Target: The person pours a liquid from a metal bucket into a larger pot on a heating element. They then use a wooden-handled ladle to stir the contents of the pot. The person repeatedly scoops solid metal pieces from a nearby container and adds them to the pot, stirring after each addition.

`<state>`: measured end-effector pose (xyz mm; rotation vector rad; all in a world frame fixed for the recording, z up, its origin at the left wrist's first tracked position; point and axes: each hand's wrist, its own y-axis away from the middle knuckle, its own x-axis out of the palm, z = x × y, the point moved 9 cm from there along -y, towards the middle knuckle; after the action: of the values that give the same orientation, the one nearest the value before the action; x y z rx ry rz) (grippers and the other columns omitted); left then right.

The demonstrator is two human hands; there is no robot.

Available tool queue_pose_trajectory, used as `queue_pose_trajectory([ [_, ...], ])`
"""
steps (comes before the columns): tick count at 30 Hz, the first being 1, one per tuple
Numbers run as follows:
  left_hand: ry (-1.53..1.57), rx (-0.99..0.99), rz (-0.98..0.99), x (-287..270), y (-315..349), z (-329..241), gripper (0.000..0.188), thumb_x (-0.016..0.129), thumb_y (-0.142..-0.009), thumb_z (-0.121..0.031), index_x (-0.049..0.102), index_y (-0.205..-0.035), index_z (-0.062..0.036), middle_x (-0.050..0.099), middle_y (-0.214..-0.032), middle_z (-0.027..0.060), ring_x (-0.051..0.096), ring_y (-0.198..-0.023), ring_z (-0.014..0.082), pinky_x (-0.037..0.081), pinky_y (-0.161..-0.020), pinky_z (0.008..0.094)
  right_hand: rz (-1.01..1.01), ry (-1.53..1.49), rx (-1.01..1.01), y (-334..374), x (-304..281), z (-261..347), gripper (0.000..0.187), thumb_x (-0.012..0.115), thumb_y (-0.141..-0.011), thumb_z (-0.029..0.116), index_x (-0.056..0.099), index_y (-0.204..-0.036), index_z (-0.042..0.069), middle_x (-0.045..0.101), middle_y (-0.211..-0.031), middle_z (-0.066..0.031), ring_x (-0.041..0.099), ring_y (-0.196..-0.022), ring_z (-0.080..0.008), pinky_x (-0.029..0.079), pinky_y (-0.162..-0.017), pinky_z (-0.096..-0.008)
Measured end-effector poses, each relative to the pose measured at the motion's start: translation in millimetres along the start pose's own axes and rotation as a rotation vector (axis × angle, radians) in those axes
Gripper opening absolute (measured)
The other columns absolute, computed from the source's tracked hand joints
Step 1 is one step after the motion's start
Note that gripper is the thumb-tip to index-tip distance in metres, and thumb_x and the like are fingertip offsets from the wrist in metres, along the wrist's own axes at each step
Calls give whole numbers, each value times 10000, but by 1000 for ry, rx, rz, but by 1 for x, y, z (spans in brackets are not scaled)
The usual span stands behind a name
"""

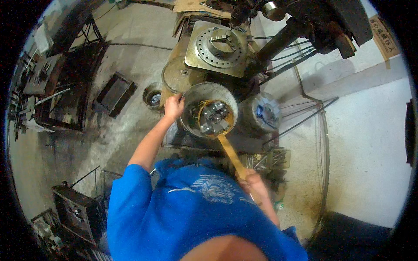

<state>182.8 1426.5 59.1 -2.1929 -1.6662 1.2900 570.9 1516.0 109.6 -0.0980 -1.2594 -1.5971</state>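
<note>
A round grey metal bucket [231,96] stands in front of me at the near end of the machine table. My left hand [174,107] is closed on the left side of its rim. In my right hand [252,181] is the flat yellow handle of a round scoop [230,152]. The scoop's yellow-rimmed head sits inside the bucket. Several small blocky metal parts [215,115] lie in that head; whether its bottom is mesh or solid is hidden beneath them.
Beyond the bucket is a square machine plate [195,38] with a round chuck [223,45], below a dark machine arm [300,28]. A drum with blue plastic [266,111] stands right, a small bucket [152,96] and dark tray [114,94] left. A white wall [365,130] bounds the right.
</note>
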Motion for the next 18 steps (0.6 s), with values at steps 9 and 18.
queue_pose_trajectory([
  [9, 31, -61, 16, -4, -5, -8, 160, 544, -713, -193, 583, -739, -40, 558, -669, 197, 544, -663, 376, 424, -582, 459, -29, 55, -5, 0, -2, 4, 498, 670, -557, 224, 466, -956, 8, 366, -529, -17, 355, -359, -88, 283, -297, -214],
  [18, -78, -10, -1, 12, 6, 13, 165, 552, -717, -203, 611, -801, -74, 574, -687, 180, 558, -673, 360, 437, -595, 457, 52, -62, 8, 0, 0, 1, 499, 712, -579, 210, 460, -962, 11, 418, -575, -38, 396, -389, -104, 325, -312, -227],
])
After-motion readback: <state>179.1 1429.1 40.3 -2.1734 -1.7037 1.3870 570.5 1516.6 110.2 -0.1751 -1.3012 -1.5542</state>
